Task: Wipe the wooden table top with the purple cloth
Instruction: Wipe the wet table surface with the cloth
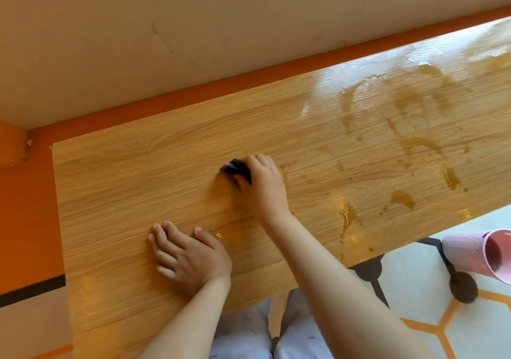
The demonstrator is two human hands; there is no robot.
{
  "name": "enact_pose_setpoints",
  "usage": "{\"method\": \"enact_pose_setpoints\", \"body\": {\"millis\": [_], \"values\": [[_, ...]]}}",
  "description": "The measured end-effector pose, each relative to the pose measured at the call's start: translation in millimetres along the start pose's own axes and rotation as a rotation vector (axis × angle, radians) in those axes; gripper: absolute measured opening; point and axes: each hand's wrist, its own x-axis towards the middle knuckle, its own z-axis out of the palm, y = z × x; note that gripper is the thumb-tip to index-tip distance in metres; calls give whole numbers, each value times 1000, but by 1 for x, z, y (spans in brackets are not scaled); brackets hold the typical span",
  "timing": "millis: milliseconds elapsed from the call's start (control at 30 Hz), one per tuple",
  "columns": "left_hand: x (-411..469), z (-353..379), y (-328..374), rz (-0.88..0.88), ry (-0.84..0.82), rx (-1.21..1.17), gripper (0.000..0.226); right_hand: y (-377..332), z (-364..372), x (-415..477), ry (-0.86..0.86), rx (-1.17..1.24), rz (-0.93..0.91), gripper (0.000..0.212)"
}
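Right grip (264, 187): curling its fingers round the purple cloth (235, 169), pressing it onto the counter (124, 181).
Purple cloth: bunching under the right grip's fingertips, poking out to their left.
Left grip (190, 259): lying flat, fingers spread, just nearer the person than the right grip.
Wet streaks (401, 148): glistening to the right of the right grip.

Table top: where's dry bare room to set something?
Free: table top left end, from its edge to the left hand and the purple cloth in the right hand. Right of them: puddles and smears.
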Motion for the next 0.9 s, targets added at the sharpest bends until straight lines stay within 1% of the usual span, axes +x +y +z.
{"method": "enact_pose_setpoints", "body": {"millis": [100,233,333,400,567,667,767,833,900], "values": [[1,1,0,-20,0,-1,64,37,-36,18,113,-38,121,18],[0,0,0,-25,-14,-6,65,93,-92,27,251,-127,326,21],[0,0,0,-25,-15,-4,65,103,-100,23,310,-158,419,22],[0,0,0,-30,-16,-4,65,88,-84,17,300,-143,415,22],[0,1,-1,-13,-13,-9,63,14,-14,-15,77,-8,158,24],[-1,1,-1,0,-2,-4,63,-8,6,-32,9,33,91,20],[0,2,-1,-4,4,2,63,11,-11,-26,38,43,125,20],[0,2,0,-12,1,3,63,37,-36,-18,113,6,199,21],[0,1,0,-18,-3,1,63,66,-66,-14,193,-56,287,17]]}}
